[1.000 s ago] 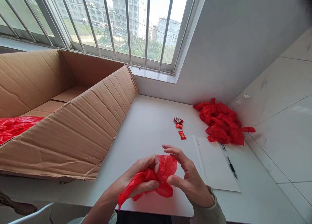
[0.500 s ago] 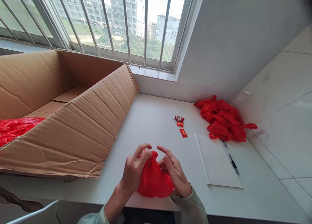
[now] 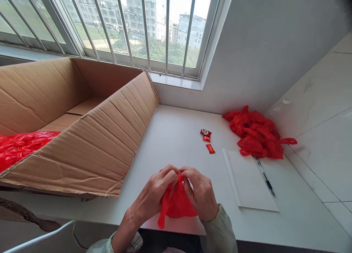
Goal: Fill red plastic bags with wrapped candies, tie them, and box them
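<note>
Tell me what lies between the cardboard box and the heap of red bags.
In the head view, three small packets lie between them on the white tabletop, nearer the heap of red bags than the cardboard box.

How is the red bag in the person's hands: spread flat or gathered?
The red bag is gathered: left hand and right hand pinch its top, and its wider body shows below them.

Two pale grey-green fabric sleeves [image 3: 222,231] are worn. The right cuff [image 3: 219,214] is seen at the wrist; the left forearm [image 3: 123,228] is partly bared.
</note>
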